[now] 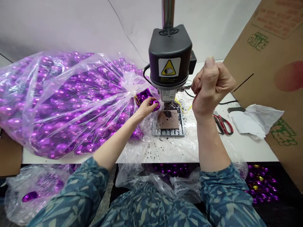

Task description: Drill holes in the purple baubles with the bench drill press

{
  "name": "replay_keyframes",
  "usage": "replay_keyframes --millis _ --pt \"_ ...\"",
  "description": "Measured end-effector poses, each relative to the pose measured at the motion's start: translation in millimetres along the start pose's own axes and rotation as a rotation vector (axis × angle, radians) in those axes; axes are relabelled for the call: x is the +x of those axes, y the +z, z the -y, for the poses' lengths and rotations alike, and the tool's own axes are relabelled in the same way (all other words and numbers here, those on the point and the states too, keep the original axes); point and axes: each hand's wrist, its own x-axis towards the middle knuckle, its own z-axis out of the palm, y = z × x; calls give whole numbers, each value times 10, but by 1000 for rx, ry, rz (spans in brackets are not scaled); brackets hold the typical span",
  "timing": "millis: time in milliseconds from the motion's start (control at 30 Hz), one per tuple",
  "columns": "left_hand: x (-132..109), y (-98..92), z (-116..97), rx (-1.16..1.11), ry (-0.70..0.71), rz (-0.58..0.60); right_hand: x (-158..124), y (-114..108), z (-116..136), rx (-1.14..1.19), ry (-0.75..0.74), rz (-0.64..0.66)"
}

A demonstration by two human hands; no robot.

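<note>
With bent fingers, my left hand (147, 107) holds a shiny purple faceted bauble (156, 106) at the mouth of a large clear plastic bag (127, 83) full of more such pieces. A black bench drill press (169, 53) with a yellow warning label stands in the middle. My right hand (211, 85) is closed in a fist round the drill press's lever (187, 87), thumb on top; the fist hides most of the lever. Below the drill head lies a square brown board (168, 119) on the metal base (181, 130), with dark shavings on it. The drill tip is hard to make out.
Red-and-black scissors (226, 125) and crumpled white paper (254, 121) lie on the right of the white table (251, 148). A tall cardboard box (270, 82) stands beyond them. Below the front edge are more purple pieces (261, 186) and clear plastic (42, 201).
</note>
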Motion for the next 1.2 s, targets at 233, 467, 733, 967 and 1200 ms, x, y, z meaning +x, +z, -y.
replay_keyframes --millis 233,467,733,967,1200 --pt "-719 24 -94 -909 -471 187 -1 14 -14 40 14 -28" --pt "-769 65 6 -960 -516 153 -3 -2 -23 34 17 -23" --pt "-651 225 192 -753 -218 9 -13 3 -5 -9 23 -24" --pt "-529 372 342 -549 -49 -8 -20 6 8 -40 18 -16" --pt "-529 454 356 -389 2 -5 -30 27 20 -95 6 -16"
